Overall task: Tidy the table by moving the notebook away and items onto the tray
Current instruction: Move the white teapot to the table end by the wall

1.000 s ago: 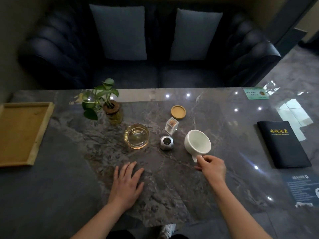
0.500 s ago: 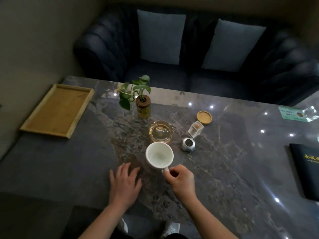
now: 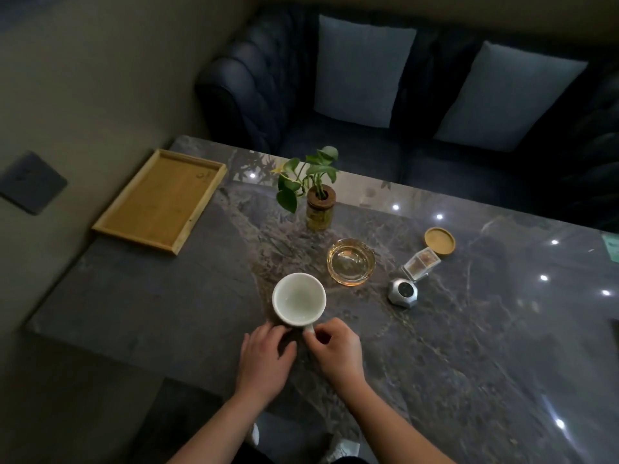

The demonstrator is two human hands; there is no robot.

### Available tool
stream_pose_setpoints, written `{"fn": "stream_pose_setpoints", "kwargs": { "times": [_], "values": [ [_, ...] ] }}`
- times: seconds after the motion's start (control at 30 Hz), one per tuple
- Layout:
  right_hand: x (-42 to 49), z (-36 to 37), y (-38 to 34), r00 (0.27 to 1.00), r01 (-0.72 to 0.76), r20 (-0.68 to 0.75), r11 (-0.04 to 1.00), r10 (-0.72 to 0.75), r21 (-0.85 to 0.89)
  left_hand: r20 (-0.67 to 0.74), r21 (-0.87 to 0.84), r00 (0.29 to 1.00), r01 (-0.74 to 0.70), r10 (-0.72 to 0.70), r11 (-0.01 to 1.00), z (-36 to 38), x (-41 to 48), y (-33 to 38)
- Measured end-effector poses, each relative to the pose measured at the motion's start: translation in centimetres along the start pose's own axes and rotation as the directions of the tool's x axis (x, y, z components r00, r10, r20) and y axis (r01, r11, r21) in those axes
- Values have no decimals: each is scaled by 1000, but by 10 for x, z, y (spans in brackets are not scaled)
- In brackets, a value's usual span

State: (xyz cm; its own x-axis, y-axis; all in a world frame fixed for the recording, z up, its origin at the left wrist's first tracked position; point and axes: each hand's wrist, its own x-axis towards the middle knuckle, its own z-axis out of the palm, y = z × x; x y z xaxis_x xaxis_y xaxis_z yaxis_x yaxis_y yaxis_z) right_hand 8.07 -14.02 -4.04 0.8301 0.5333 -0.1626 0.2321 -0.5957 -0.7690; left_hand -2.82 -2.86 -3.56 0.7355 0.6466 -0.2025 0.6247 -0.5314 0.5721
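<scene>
A white mug (image 3: pixel 299 299) stands upright and empty on the dark marble table (image 3: pixel 469 346), near its front edge. My right hand (image 3: pixel 336 351) pinches the mug's handle on the near side. My left hand (image 3: pixel 266 358) lies just left of it, fingers relaxed, fingertips touching the mug's near wall. The wooden tray (image 3: pixel 157 199) sits empty at the table's far left corner. Right of the mug are a glass ashtray (image 3: pixel 351 261), a silver faceted object (image 3: pixel 403 292), a small clear box (image 3: pixel 421 264) and a round wooden coaster (image 3: pixel 439 241). The notebook is out of view.
A potted plant in a jar (image 3: pixel 320 204) stands behind the ashtray, between the mug and the tray's right side. A dark sofa (image 3: pixel 418 155) with two grey cushions runs along the far edge. A wall (image 3: pixel 83 78) borders the left side.
My right hand has carried the mug leftward, from beside the silver object to in front of the ashtray. My left hand moved up to touch it. The view swung left, losing the notebook.
</scene>
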Motion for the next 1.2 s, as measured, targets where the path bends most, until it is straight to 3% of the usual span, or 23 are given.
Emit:
{"fn": "stream_pose_setpoints", "kwargs": {
  "times": [0.13, 0.2, 0.33, 0.5, 0.87, 1.2],
  "values": [
    [7, -5, 6, 978, 28, 208, 1000, -28, 4, -12, -76, 999, 39, -40, 996, -3, -3, 3],
    [7, -10, 17, 972, 95, 215, 995, -95, 8, -28, -99, 997, 70, -73, 993, -1, -6, 9],
    [10, -10, 41, 948, 311, 56, 883, -312, -352, -60, -222, 979, 176, -194, 959, 8, -6, 30],
    [12, -2, 52, 951, 310, 161, 784, -265, -538, -35, -445, 911, 354, -410, 823, 20, 2, 48],
    [15, 0, 34, 950, 312, 199, 748, -241, -586, -94, -647, 863, 325, -496, 689, 2, 1, 2],
    [56, 72, -44, 815, 577, 404, 645, -415, -502, -184, -812, 724, 270, -665, 517, -67, -1, -74]
  ]
}}
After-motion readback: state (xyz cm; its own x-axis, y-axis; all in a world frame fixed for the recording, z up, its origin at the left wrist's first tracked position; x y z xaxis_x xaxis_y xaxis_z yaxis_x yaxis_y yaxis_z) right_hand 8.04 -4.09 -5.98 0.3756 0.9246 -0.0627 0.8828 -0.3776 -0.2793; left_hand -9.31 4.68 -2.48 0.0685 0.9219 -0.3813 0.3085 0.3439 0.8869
